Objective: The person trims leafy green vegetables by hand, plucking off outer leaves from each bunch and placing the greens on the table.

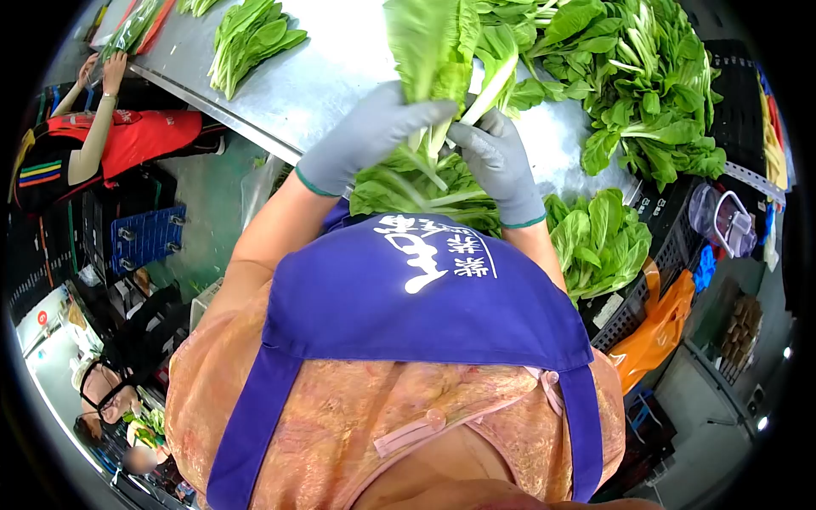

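My left hand (374, 132), in a grey glove with a green cuff, is closed around a bunch of leafy greens (433, 51) held upright over the metal table. The leaf tops are smeared by motion. My right hand (500, 161), gloved alike, is closed at the stem end, its fingertips at a pale stalk (493, 89). Part of its grip is hidden. Just below both hands, against my blue apron (357, 297), lie more loose greens (399, 191).
A large heap of greens (654, 93) covers the table's right side. A small bunch (246, 47) lies on the metal table (331, 55) at left. More greens (599, 238) sit by a black crate (629, 310). A co-worker in a red vest (136, 140) handles bagged greens at far left.
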